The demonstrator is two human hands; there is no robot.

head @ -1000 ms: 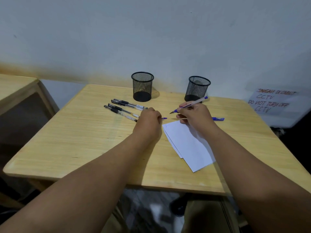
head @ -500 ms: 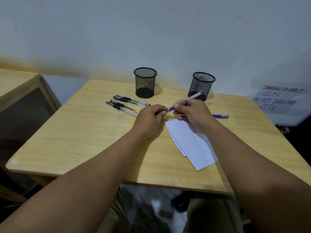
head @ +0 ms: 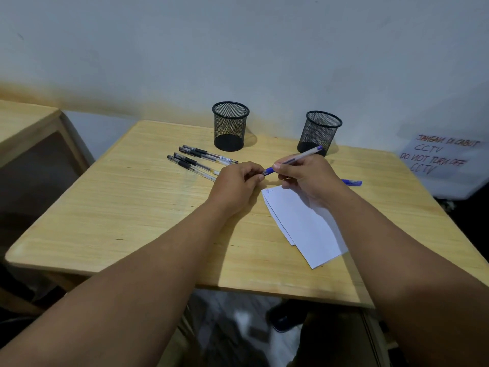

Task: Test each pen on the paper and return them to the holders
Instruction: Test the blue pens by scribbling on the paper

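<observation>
Head view, the only one: right hand (head: pixel 307 178) grips a clear-barrelled blue ballpoint pen (head: pixel 296 158) mid-barrel, back end pointing up toward the right black wire-mesh pen holder (head: pixel 320 132); left hand (head: pixel 238 182) has its fingers (head: pixel 258 174) pinched closed on the blue cap (head: pixel 268 170) at the tip end, so this looks like recapping or uncapping, can't tell which. Both hands sit just above the near corner of the folded white paper sheets (head: pixel 304 221) on the light wooden bench (head: pixel 132 207); a small blue scribble (head: pixel 269 192) shows at that corner, so this pen probably tested fine. Risks: cap pushed on crooked would jam or pop off, and an uncapped tip could mark the left hand's skin. Cap only half seated could drop off when the pen goes tip-down into a holder. Four black-capped clear gel pens (head: pixel 201 161) lie loose side by side just left of the left hand; a wrist sweep could roll them toward the bench edge. Another blue pen (head: pixel 352 182) lies behind the right wrist, partly hidden, easy to knock or forget. Left black wire-mesh pen holder (head: pixel 230 125) looks empty and light, and both holders would tip if a pen is dropped in hard at an angle. Which holder takes blue is unclear, so a mix-up is possible.
</observation>
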